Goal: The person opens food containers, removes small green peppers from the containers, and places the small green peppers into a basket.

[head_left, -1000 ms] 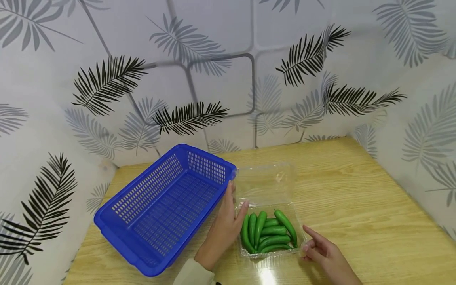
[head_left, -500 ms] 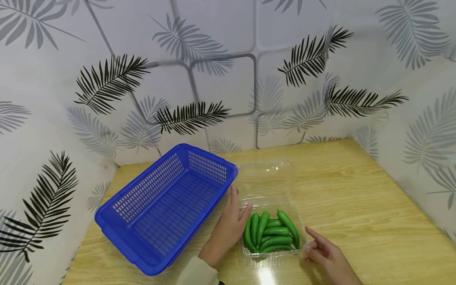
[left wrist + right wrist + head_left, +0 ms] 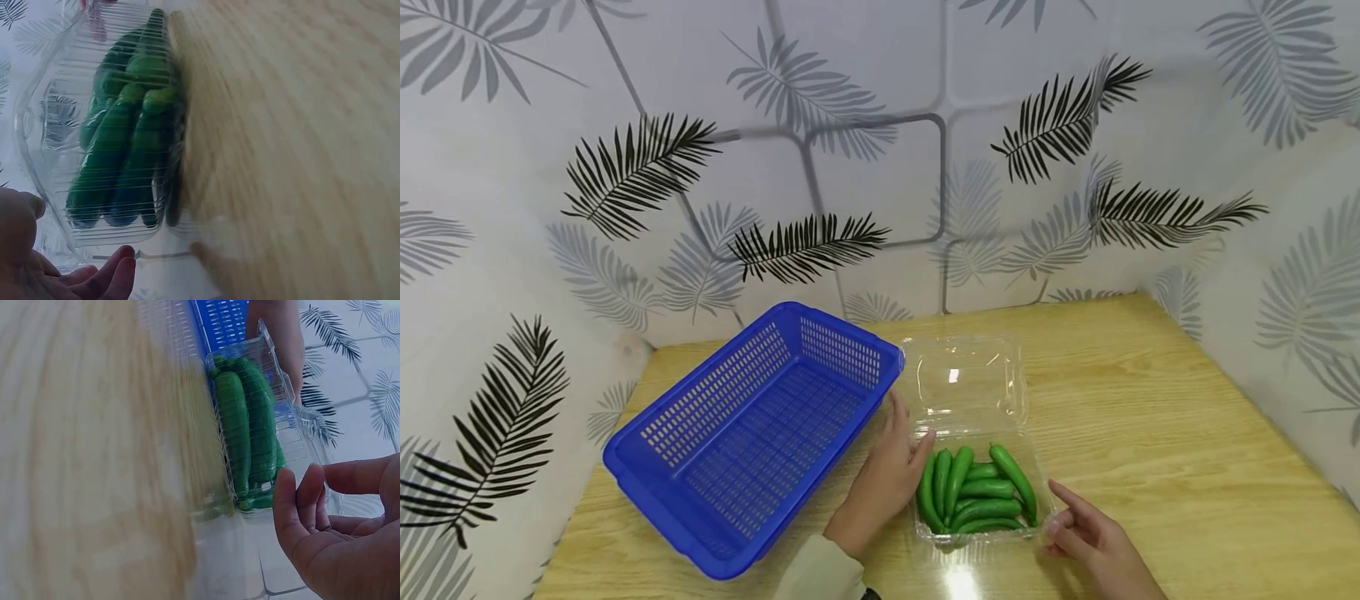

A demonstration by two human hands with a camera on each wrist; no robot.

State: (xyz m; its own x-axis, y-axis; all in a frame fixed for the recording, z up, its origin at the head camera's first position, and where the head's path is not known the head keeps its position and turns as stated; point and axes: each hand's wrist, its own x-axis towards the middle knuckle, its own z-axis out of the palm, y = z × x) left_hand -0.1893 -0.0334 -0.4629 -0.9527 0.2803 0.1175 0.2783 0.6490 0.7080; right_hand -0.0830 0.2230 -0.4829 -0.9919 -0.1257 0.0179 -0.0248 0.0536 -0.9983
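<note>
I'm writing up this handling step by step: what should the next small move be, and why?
Probably the right hand should reach in and pinch the rightmost green vegetable: the lid of the clear container lies folded back, leaving the vegetables open from above, and that hand is by the near right corner, while the left hand is at the left side.

Glare on table (image 3: 1150, 433); wrist views dim, soft.
</note>
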